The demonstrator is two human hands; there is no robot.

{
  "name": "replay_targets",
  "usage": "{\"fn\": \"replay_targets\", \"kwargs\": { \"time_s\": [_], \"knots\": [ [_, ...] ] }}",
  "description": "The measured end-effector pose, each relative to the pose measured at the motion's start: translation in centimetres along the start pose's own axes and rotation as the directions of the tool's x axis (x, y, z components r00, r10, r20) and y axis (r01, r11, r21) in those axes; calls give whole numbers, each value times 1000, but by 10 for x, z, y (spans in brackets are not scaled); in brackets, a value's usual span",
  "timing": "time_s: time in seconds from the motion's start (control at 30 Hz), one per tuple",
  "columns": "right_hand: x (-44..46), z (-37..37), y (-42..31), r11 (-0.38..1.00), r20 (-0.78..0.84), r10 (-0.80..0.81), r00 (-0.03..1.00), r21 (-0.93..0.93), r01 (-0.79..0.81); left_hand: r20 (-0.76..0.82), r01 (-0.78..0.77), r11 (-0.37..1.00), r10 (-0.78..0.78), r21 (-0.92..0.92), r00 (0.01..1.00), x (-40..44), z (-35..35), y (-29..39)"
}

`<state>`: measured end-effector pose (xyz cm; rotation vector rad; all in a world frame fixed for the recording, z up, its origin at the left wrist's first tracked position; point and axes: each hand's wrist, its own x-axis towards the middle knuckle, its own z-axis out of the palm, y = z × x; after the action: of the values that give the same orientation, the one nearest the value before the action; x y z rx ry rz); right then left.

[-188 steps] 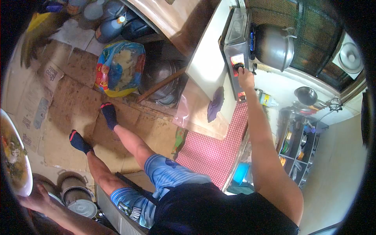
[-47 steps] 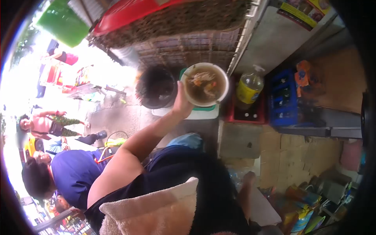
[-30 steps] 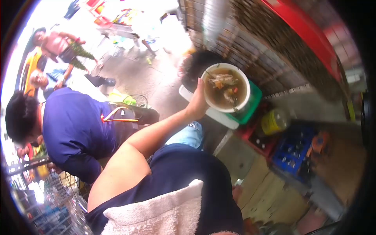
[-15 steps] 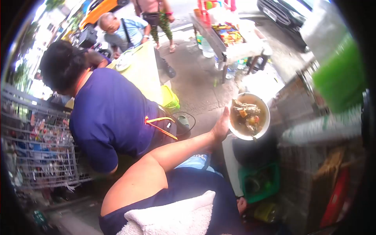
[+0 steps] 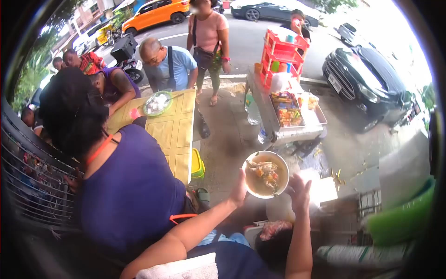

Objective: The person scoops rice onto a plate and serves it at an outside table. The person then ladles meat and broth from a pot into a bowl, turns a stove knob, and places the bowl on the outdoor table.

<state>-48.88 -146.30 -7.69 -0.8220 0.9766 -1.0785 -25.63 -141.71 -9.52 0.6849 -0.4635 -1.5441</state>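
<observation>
A white bowl [image 5: 284, 180] of brownish soup is held out in front of me, nearly level. Chunks of what looks like fish or meat [image 5: 265, 174] and bits of vegetable sit in the broth. My left hand [image 5: 239, 189] grips the bowl at its left side, thumb up along the rim. Close by the bowl's right side, my right hand [image 5: 300, 191] is raised with its fingers apart. Whether those fingertips touch the rim, I cannot tell. A white towel [image 5: 183, 269] lies over my front below the arms.
A person in a navy shirt [image 5: 130, 186] stands close on my left. Ahead is a yellow table [image 5: 174, 135] with a plate of rice [image 5: 157, 103] and people around it. A side table [image 5: 297, 136] bears snack packs and a red rack [image 5: 272, 60]. Green plastic [image 5: 399, 218] hangs at right.
My right hand has come up from low down to the bowl's right side. The view has shifted, showing more of the street, and the bowl sits further left and lower.
</observation>
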Motion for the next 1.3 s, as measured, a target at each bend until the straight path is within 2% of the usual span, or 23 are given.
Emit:
{"fn": "replay_targets", "kwargs": {
  "time_s": [0.03, 0.1, 0.17, 0.23, 0.3, 0.37, 0.43, 0.47, 0.57, 0.7, 0.77, 0.83, 0.93, 1.03, 1.17, 1.3],
  "knots": [
    [26, 16, -8, 999, 39, 43, 998, -17, -42, -39, -29, 999, 27, -34, 999, 10, -1, 9],
    [64, 55, -28, 993, 91, 98, 991, -77, -91, -157, -91, 996, 91, 10, 983, 48, -49, -11],
    [111, 72, -30, 981, 237, 176, 955, -119, -151, -216, -137, 991, 131, -12, 968, 68, -47, 14],
    [144, 91, -25, 985, 331, 168, 929, -101, -143, -222, -174, 981, 151, -88, 963, 84, -47, 34],
    [174, 111, -26, 981, 421, 194, 886, -90, -172, -155, -209, 978, 211, 30, 965, 101, -54, 54],
    [204, 136, -30, 973, 473, 222, 852, -56, -222, -219, -269, 962, 273, 49, 937, 123, -64, 66],
    [243, 152, -26, 955, 524, 289, 801, -103, -278, -254, -279, 960, 279, 39, 926, 133, -62, 88],
    [262, 163, -21, 955, 516, 294, 804, -114, -275, -288, -336, 940, 340, 63, 895, 145, -65, 94],
    [304, 190, -21, 934, 609, 357, 708, -229, -275, -331, -402, 915, 387, 26, 861, 167, -80, 106],
    [349, 242, -9, 911, 665, 410, 625, -322, -256, -397, -437, 898, 387, -40, 832, 187, -107, 141],
    [363, 271, 0, 899, 668, 438, 602, -328, -290, -453, -470, 883, 415, -10, 789, 196, -124, 160],
    [378, 303, 16, 887, 662, 462, 590, -332, -322, -451, -511, 859, 449, -18, 771, 202, -154, 176],
    [395, 339, 46, 886, 705, 462, 538, -351, -302, -505, -502, 864, 412, -49, 758, 204, -196, 197],
    [407, 387, 79, 892, 740, 448, 502, -334, -303, -488, -551, 834, 464, -41, 739, 204, -239, 227],
    [419, 440, 126, 876, 752, 474, 457, -353, -327, -636, -508, 860, 418, 47, 649, 195, -288, 258],
    [428, 484, 175, 847, 761, 506, 406, -348, -402, -700, -523, 841, 458, 140, 548, 187, -342, 278]
  ]
}}
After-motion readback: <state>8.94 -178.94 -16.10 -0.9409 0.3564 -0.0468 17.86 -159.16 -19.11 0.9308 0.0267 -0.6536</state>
